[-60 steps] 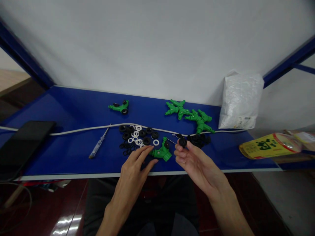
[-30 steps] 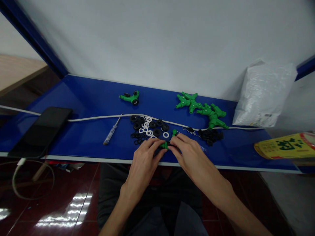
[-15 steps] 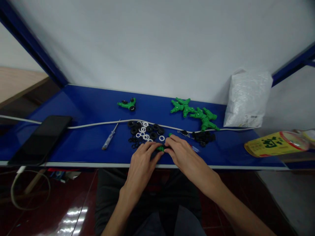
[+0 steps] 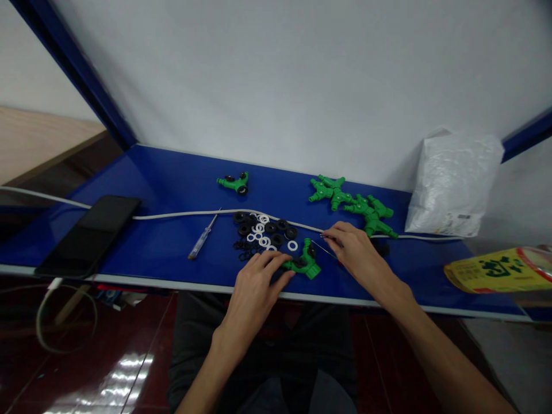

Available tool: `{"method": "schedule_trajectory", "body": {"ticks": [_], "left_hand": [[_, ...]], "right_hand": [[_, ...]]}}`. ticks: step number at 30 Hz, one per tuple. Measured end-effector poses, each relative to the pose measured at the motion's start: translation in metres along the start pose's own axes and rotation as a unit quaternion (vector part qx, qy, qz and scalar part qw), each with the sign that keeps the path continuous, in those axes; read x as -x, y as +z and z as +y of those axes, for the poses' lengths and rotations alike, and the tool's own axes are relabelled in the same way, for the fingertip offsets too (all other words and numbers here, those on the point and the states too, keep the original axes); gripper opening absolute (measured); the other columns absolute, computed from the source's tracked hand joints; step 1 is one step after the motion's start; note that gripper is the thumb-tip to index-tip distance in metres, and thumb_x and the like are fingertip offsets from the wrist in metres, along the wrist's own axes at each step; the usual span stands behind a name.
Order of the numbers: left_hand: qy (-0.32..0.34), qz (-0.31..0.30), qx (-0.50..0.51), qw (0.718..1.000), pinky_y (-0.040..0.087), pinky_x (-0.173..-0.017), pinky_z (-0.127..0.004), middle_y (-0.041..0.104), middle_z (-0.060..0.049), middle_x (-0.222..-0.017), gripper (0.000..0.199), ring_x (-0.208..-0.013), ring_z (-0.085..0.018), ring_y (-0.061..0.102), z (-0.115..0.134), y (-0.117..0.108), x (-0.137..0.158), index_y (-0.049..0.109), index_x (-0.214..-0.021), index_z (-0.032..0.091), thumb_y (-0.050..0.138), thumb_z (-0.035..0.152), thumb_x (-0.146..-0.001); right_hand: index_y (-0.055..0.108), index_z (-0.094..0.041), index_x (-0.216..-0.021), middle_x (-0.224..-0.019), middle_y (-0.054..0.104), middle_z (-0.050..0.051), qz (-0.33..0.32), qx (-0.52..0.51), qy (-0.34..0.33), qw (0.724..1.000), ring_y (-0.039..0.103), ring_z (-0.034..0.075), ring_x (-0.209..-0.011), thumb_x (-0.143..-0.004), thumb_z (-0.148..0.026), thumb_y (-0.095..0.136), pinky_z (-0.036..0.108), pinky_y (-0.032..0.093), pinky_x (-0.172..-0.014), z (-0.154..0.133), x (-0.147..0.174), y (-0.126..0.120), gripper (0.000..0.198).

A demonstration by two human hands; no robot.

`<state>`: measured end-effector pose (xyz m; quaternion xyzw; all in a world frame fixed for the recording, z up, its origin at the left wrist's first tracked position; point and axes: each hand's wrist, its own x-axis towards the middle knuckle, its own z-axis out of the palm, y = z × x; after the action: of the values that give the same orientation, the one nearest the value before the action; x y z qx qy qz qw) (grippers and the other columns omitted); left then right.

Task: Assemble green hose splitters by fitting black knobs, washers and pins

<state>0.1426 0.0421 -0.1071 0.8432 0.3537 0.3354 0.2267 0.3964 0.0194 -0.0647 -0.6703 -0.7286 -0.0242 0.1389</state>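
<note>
**Left hand on the connector, right hand down by the cable**

Head view: our left hand (image 4: pixel 255 284) has the left end of a green Y-connector (image 4: pixel 310 269) pinched between thumb and fingers. Connector sits near the front edge of the blue table (image 4: pixel 172 178), between our hands, with black knobs on it. Our right hand (image 4: pixel 357 248) is palm down, fingertips drawn together right at the white cable (image 4: pixel 185 214); too small for us to say whether they pinch anything. A thin metal shaft (image 4: pixel 324 249) lies partly beneath it, tip toward the connector.

Just left of the connector: mixed black rings (image 4: pixel 278 240) and white washers, with one loose washer (image 4: pixel 292 250) off to the side. Further left, a clear-handled screwdriver (image 4: pixel 200 241), then a black phone (image 4: pixel 88 236). Behind the cable we have one green fitting with black parts (image 4: pixel 235 184) and a green cluster (image 4: pixel 373 223) to its right. Plastic-wrapped package (image 4: pixel 455 184) and yellow container (image 4: pixel 487 273) at far right.
</note>
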Motion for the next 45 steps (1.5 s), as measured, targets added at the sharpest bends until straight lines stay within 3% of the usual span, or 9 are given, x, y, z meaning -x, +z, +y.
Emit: {"method": "schedule_trajectory", "body": {"ticks": [5, 13, 17, 20, 22, 25, 27, 34, 45], "left_hand": [[-0.002, -0.002, 0.007, 1.0, 0.057, -0.093, -0.038, 0.072, -0.003, -0.115, 0.023, -0.102, -0.022, 0.068, 0.002, -0.002, 0.0, 0.069, -0.117, 0.025, 0.069, 0.028, -0.094], [0.0, -0.001, 0.005, 1.0, 0.056, -0.093, -0.037, 0.072, -0.003, -0.114, 0.025, -0.103, -0.021, 0.068, 0.002, -0.002, -0.001, 0.069, -0.117, 0.025, 0.071, 0.028, -0.093], [-0.001, 0.004, 0.006, 1.0, 0.056, -0.093, -0.036, 0.072, -0.002, -0.114, 0.024, -0.103, -0.021, 0.068, 0.002, -0.001, 0.0, 0.069, -0.117, 0.025, 0.07, 0.028, -0.093], [-0.006, -0.001, 0.009, 1.0, 0.056, -0.094, -0.036, 0.072, -0.003, -0.115, 0.024, -0.103, -0.021, 0.068, 0.003, -0.002, 0.0, 0.069, -0.117, 0.025, 0.07, 0.028, -0.093], [-0.01, -0.007, 0.01, 1.0, 0.056, -0.093, -0.037, 0.072, -0.003, -0.116, 0.025, -0.104, -0.022, 0.068, 0.004, -0.002, -0.001, 0.069, -0.118, 0.025, 0.069, 0.028, -0.094], [-0.016, -0.013, 0.009, 1.0, 0.056, -0.094, -0.037, 0.071, -0.003, -0.117, 0.024, -0.104, -0.022, 0.068, 0.005, -0.003, -0.001, 0.069, -0.118, 0.025, 0.068, 0.029, -0.094], [-0.017, -0.014, 0.009, 1.0, 0.056, -0.094, -0.037, 0.071, -0.003, -0.117, 0.024, -0.104, -0.021, 0.067, 0.005, -0.003, -0.001, 0.069, -0.118, 0.024, 0.068, 0.029, -0.095], [-0.015, -0.016, 0.014, 1.0, 0.056, -0.094, -0.038, 0.071, -0.004, -0.117, 0.023, -0.104, -0.022, 0.067, 0.004, -0.003, -0.001, 0.069, -0.118, 0.024, 0.067, 0.029, -0.096], [-0.02, -0.026, 0.007, 0.999, 0.056, -0.095, -0.038, 0.071, -0.004, -0.117, 0.023, -0.103, -0.021, 0.067, 0.005, -0.004, -0.002, 0.07, -0.118, 0.024, 0.067, 0.03, -0.096]], "right_hand": [[0.073, -0.015, -0.091, -0.095, 0.069, 0.013, -0.022, 0.048, -0.027, 0.998, 0.063, 0.026, -0.089, -0.099, -0.013, 0.048, 0.037, 0.049, -0.078, -0.001, -0.004, 0.01, 0.027], [0.067, -0.014, -0.099, -0.097, 0.068, 0.013, -0.069, 0.104, -0.069, 0.99, 0.063, 0.026, -0.091, -0.094, -0.003, 0.045, 0.036, 0.047, -0.081, -0.006, -0.009, 0.001, 0.025], [0.068, -0.014, -0.09, -0.088, 0.069, 0.013, -0.099, 0.106, -0.039, 0.989, 0.063, 0.025, -0.081, -0.091, -0.006, 0.051, 0.034, 0.046, -0.074, -0.006, -0.018, -0.002, 0.019], [0.068, -0.017, -0.082, -0.079, 0.068, 0.008, -0.06, 0.03, 0.01, 0.998, 0.063, 0.021, -0.072, -0.088, -0.012, 0.056, 0.032, 0.045, -0.069, -0.011, -0.019, -0.012, 0.014], [0.069, -0.018, -0.082, -0.074, 0.067, 0.004, -0.013, -0.09, 0.048, 0.995, 0.061, 0.018, -0.067, -0.085, -0.018, 0.062, 0.03, 0.044, -0.066, -0.021, -0.015, -0.022, 0.008], [0.072, -0.019, -0.084, -0.072, 0.066, 0.002, -0.008, -0.303, 0.104, 0.947, 0.059, 0.016, -0.065, -0.086, -0.033, 0.068, 0.029, 0.043, -0.061, -0.043, -0.003, -0.031, 0.014], [0.074, -0.019, -0.082, -0.077, 0.067, 0.004, -0.031, -0.378, 0.108, 0.919, 0.057, 0.017, -0.068, -0.086, -0.039, 0.07, 0.03, 0.043, -0.061, -0.053, 0.004, -0.029, 0.021], [0.078, -0.02, -0.085, -0.08, 0.061, 0.004, -0.061, -0.418, 0.137, 0.896, 0.055, 0.018, -0.075, -0.085, -0.047, 0.073, 0.034, 0.041, -0.065, -0.053, 0.013, -0.003, 0.027], [0.078, -0.021, -0.087, -0.078, 0.059, 0.002, -0.068, -0.41, 0.158, 0.896, 0.054, 0.017, -0.074, -0.086, -0.046, 0.072, 0.034, 0.038, -0.066, -0.055, 0.015, -0.004, 0.026]]}}
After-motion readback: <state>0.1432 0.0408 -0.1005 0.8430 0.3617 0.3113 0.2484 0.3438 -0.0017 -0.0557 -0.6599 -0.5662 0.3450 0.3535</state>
